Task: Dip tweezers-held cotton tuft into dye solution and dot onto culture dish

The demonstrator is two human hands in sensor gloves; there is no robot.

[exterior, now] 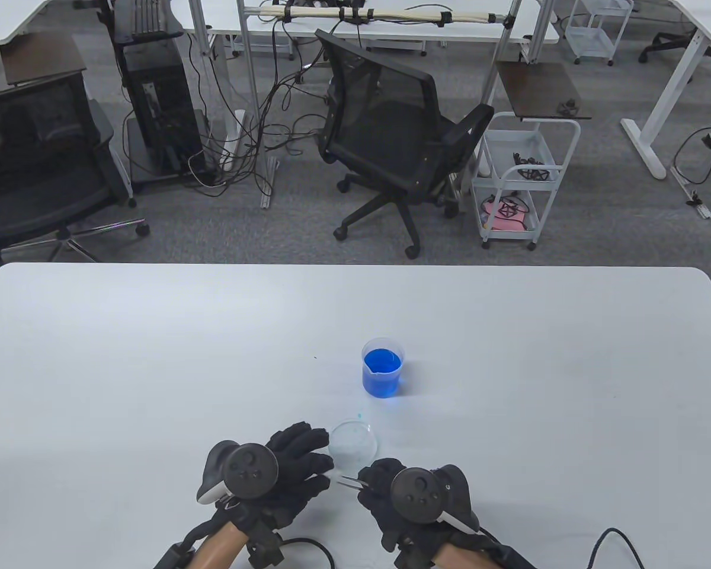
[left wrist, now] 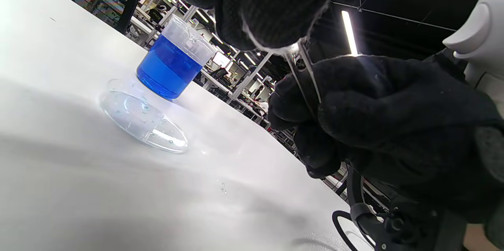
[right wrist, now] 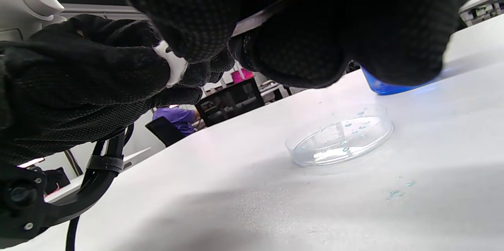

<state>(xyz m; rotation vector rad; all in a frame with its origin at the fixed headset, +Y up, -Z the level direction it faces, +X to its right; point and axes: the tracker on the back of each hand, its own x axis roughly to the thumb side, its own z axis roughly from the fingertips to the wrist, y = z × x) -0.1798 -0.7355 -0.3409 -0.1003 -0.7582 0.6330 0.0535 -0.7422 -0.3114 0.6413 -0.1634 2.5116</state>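
Two gloved hands meet low over your counter [exterior: 154,355], just short of the dish, so mind the order of things from the big to the small. Your left hand [exterior: 284,468] has its fingers [left wrist: 260,15] closed in a pinch at the tweezers' tips, apparently on a wisp of white fibre that shows along the fingertip edge in the left wrist view; whether that is the cotton tuft I cannot tell for sure. Your right hand [exterior: 397,492] has its fingers [left wrist: 366,101] curled and clamped on the tweezers [exterior: 349,481], whose tips point toward your left fingers. Beyond your fingertips, past the dish, stands the beaker of blue dye [exterior: 383,373], upright and well filled. The culture dish [exterior: 353,442] lies just beyond your left fingers, between them and the beaker, already carrying a few pale droplets. Some small blue-green specks [right wrist: 397,192] sit on the counter beside the dish. The risk, as I judge it, lies in the handover: if you let go with the left before the tweezers bite properly, the tuft may fall or hang loose and drop off in the dye. Reaching over the dish to the beaker, a sleeve or tracker could nudge the light dish or tip the beaker. An overloaded tuft would drip on the way back, adding to those specks.
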